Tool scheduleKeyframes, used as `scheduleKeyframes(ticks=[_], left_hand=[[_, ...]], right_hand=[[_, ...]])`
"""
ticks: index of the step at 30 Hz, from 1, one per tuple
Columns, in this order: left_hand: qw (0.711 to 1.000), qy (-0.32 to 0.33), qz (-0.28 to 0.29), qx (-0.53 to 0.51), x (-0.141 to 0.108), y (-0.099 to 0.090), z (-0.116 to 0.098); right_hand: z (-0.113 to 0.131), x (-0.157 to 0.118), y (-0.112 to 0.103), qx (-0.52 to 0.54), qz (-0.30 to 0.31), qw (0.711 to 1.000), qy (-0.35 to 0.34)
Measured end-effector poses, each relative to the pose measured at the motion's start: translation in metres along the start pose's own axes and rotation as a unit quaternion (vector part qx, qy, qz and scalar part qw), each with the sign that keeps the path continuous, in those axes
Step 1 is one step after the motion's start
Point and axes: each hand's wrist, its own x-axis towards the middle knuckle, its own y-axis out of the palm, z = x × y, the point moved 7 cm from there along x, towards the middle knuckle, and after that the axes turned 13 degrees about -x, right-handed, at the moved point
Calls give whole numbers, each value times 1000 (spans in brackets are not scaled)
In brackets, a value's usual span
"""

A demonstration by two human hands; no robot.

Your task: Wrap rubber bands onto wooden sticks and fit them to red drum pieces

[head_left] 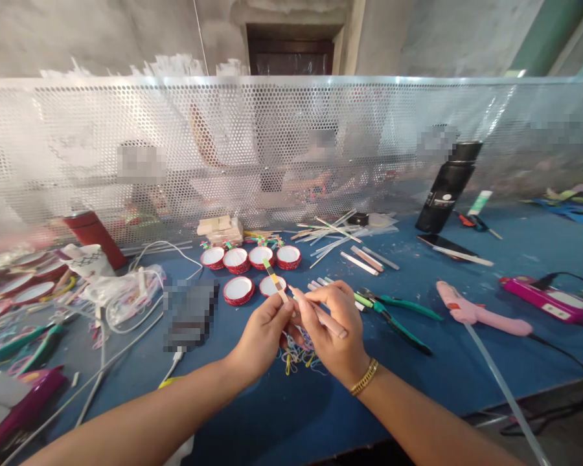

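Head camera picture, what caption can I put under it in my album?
Left hand holds a striped stick, right hand a pink pen, near red-rimmed dishes on a blue table.

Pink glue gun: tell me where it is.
Head view, right side: the pink glue gun lies between the green-handled pliers and the magenta device.

No text is legible; the black bottle [445, 194] bears a white round mark [447, 197] and blurred lettering.

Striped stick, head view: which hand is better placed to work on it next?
Right, most likely: the right hand grips the pink pen-like tool, narrow end close to the striped stick, which the left hand already holds.
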Motion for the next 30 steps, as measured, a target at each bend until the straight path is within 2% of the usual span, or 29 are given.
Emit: scheduleKeyframes(ticks=[8, 14, 20, 30], left_hand=[[998, 5, -61, -30, 1, -11, -1], [998, 13, -31, -59, 3, -9, 3], [1000, 11, 2, 10, 0, -1, 0], [999, 9, 13, 30, -3, 4, 0]], right_hand=[[8, 1, -4, 26, 17, 999, -31], [9, 3, -7, 28, 8, 999, -19], [5, 3, -9, 33, -11, 999, -5], [4, 1, -5, 33, 6, 999, -12]])
